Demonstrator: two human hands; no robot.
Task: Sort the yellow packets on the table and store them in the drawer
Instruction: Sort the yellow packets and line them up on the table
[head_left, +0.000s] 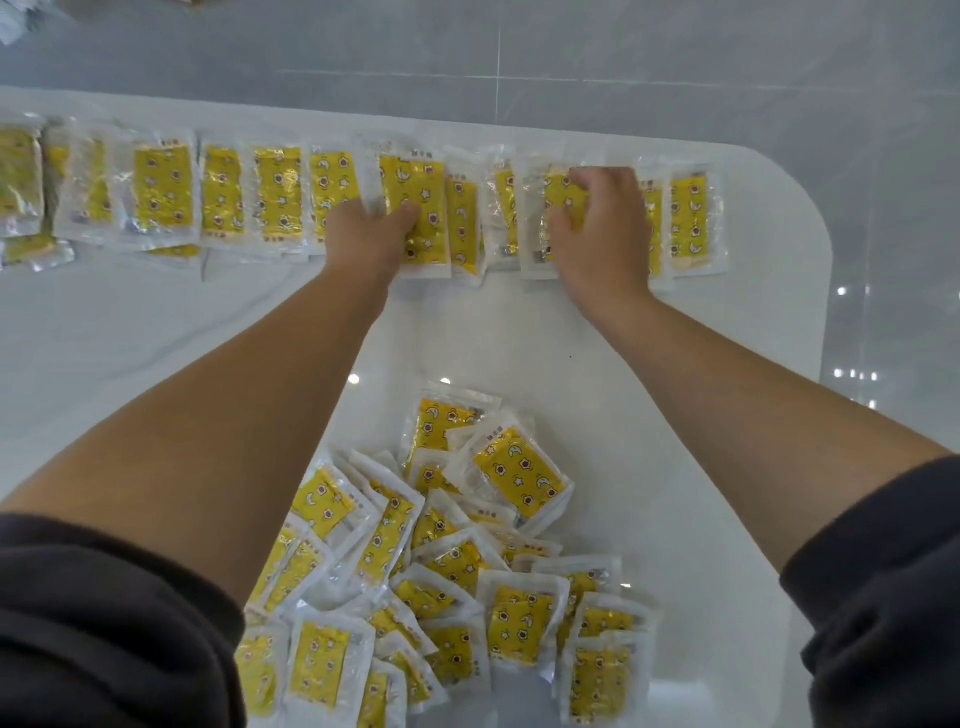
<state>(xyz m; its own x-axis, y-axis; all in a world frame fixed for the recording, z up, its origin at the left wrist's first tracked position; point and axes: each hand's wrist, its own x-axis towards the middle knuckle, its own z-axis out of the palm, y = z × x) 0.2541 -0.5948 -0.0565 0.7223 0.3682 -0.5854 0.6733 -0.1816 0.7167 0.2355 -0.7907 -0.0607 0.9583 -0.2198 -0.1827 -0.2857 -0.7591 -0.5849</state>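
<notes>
Yellow packets in clear white-edged wrappers lie side by side in a row (166, 192) along the far side of the white table (649, 364). A loose heap of the same packets (467, 571) sits near me. My left hand (371, 236) grips one packet (423, 208) in the middle of the row, thumb on top of it. My right hand (602, 234) grips another packet (558, 197) further right, fingers curled over its far edge and thumb on its face. No drawer is in view.
The table's rounded far right corner (800, 197) lies just beyond the last packet (691, 223). Grey tiled floor (519, 62) shows past the far edge. A band of bare tabletop separates the row from the heap.
</notes>
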